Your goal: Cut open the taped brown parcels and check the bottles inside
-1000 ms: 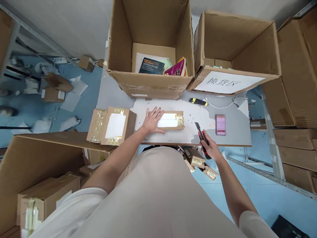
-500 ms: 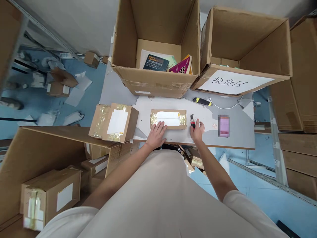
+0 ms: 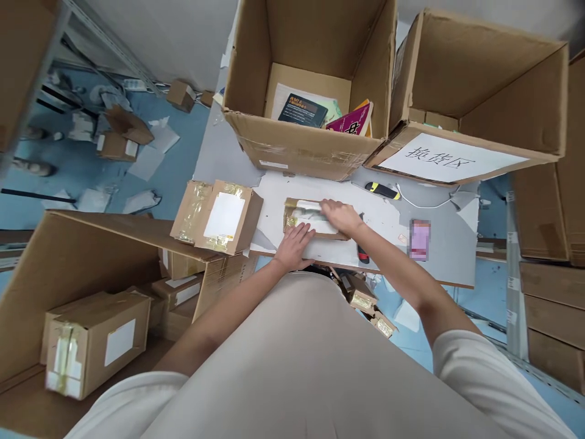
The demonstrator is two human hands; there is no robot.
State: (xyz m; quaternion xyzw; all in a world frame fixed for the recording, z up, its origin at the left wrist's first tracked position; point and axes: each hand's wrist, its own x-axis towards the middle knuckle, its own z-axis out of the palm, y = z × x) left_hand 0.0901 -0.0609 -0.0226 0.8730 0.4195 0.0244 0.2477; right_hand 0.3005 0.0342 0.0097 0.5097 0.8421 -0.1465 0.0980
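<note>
A small taped cardboard box (image 3: 336, 234) with a white label lies on the table before me. My left hand (image 3: 295, 247) rests on its near left edge, fingers stretched out and lying flat. Over the box's upper right part, my right hand (image 3: 340, 214) is closed, its bent fingers gripping the top; the fingertips are slightly blurred. A gap or fold seems to run across the label, but the contents are unclear. To the right of the box lies a red and black cutter (image 3: 363, 253), partly hidden by my right forearm.
A large open box (image 3: 306, 149) with several books and another open box (image 3: 457, 164) with a handwritten sign stand behind. Two taped boxes (image 3: 223, 216) sit at left. A yellow-black knife (image 3: 382, 190) and a blurred pink object (image 3: 419, 239) lie at right.
My right hand has let go of the red and black cutter, leaving it on the table, and moved left onto the box. My left hand stays on the box. The view has shifted slightly.
</note>
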